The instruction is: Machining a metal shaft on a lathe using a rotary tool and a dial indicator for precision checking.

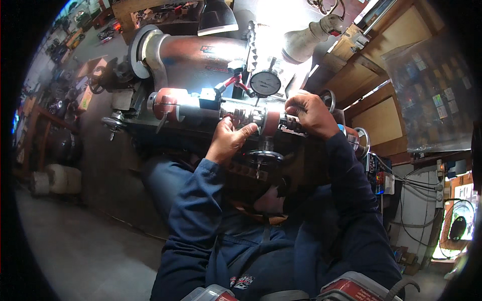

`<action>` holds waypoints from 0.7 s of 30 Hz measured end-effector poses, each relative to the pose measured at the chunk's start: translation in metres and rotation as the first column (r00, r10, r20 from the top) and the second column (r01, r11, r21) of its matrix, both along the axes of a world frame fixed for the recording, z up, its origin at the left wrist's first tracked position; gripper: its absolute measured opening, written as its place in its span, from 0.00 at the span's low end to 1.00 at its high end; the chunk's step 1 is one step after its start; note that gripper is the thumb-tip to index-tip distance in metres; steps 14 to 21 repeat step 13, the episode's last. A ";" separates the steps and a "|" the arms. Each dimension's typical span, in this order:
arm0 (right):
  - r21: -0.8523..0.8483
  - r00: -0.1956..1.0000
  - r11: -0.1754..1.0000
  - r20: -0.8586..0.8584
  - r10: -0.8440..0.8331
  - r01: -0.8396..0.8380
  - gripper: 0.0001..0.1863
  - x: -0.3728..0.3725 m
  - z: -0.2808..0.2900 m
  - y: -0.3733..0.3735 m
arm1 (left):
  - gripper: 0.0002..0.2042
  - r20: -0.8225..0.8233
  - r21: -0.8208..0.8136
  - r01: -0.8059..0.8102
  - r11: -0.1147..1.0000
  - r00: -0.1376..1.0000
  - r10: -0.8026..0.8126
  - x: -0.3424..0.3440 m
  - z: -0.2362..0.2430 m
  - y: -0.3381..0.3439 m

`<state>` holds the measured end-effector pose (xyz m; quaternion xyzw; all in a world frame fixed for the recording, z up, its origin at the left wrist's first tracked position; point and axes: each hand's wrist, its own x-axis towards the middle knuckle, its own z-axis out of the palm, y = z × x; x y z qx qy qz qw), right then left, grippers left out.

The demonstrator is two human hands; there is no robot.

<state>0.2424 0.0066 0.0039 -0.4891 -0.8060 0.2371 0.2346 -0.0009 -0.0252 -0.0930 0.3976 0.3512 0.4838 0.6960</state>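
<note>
A ridged metal shaft lies lengthwise across the machine in front of me. My left hand reaches it from below, its thumb and curled fingers closed against the shaft's near side. A round dial indicator stands over the shaft, its stem pointing down at it. The indicator hangs from a red jointed arm, beside a black block on the machine. My right hand is closed at the shaft's right portion, past a reddish-brown collar. Its fingers are bent, and what they pinch is hidden.
A handwheel juts toward me below the shaft, and another handwheel sits at right. A reddish clamp-like fitting is at the left. Behind stand a large brown cylinder and a lamp. A fan is far right.
</note>
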 end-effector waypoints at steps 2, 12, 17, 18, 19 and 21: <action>-0.020 1.000 1.000 0.005 -0.022 0.022 0.06 -0.003 0.001 -0.003 | 0.16 0.006 0.024 -0.038 0.999 0.999 0.037 0.002 -0.003 0.000; 0.078 0.968 0.984 0.185 -0.171 0.159 0.08 -0.018 0.003 -0.007 | 0.22 -0.028 0.045 -0.072 0.996 0.997 0.074 0.003 -0.025 0.007; 0.056 0.954 0.980 0.222 -0.201 0.193 0.09 -0.018 0.004 -0.007 | 0.24 -0.015 0.030 -0.063 0.998 0.998 0.064 0.004 -0.027 0.008; 0.056 0.954 0.980 0.222 -0.201 0.193 0.09 -0.018 0.004 -0.007 | 0.24 -0.015 0.030 -0.063 0.998 0.998 0.064 0.004 -0.027 0.008; 0.056 0.954 0.980 0.222 -0.201 0.193 0.09 -0.018 0.004 -0.007 | 0.24 -0.015 0.030 -0.063 0.998 0.998 0.064 0.004 -0.027 0.008; 0.056 0.954 0.980 0.222 -0.201 0.193 0.09 -0.018 0.004 -0.007 | 0.24 -0.015 0.030 -0.063 0.998 0.998 0.064 0.004 -0.027 0.008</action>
